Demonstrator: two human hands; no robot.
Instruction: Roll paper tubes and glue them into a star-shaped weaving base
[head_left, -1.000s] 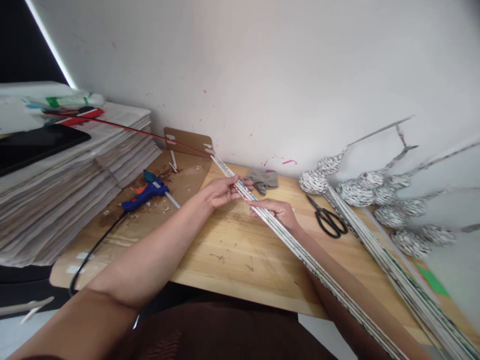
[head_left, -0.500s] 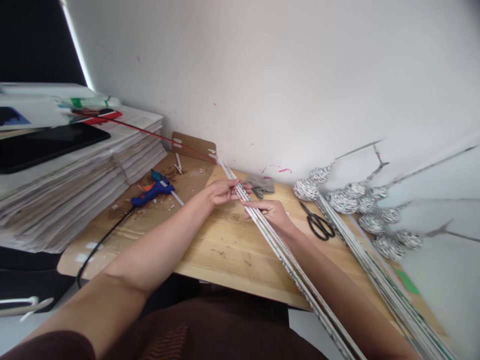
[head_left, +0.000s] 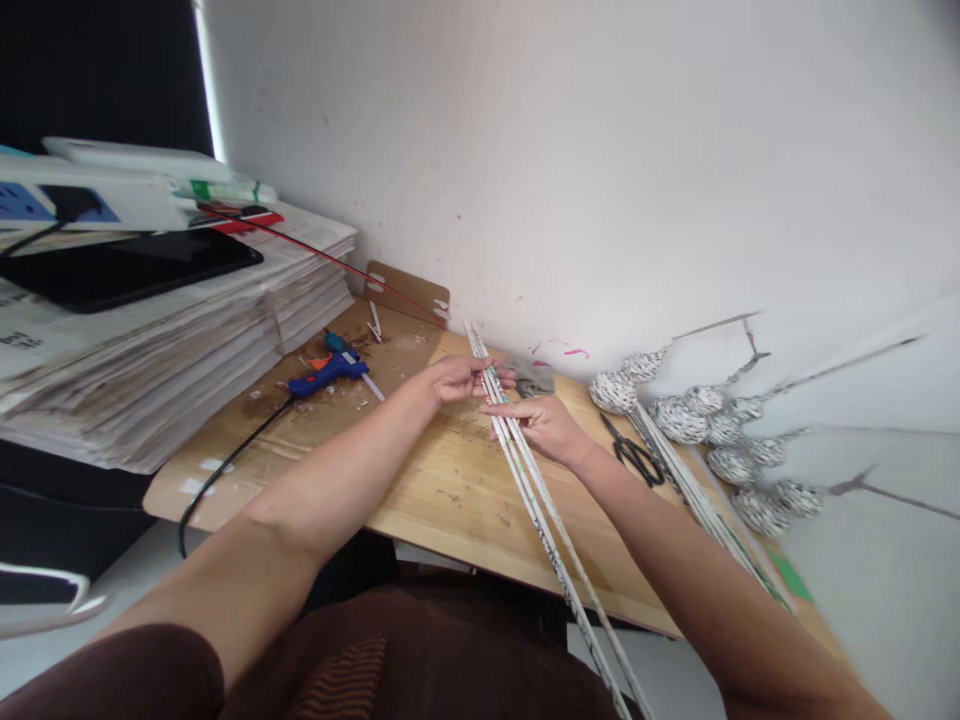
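A few long, thin rolled-newspaper tubes [head_left: 537,504] slant from near the wall down over the table's front edge, past my body. My left hand [head_left: 459,380] supports them near their far ends, palm turned up and thumb laid over them. Just below it, my right hand [head_left: 546,425] pinches the same tubes between thumb and fingers; some of its fingers are hidden beneath. A gap shows between the tubes below my right hand. Behind the fingers lies a grey cloth [head_left: 534,376]. Black-handled scissors [head_left: 637,458] rest to the right of my right hand.
More paper tubes [head_left: 701,500] lie along the table's right side. Several woven paper balls with twigs [head_left: 679,418] stand against the wall. On the left are a blue glue gun [head_left: 330,373], a newspaper stack [head_left: 247,340], a black phone [head_left: 135,268] and a power strip [head_left: 97,195].
The tubes' near ends have swung left, and the bundle looks narrower with a clearer gap. Both hands keep their hold. The whole view has turned slightly left.
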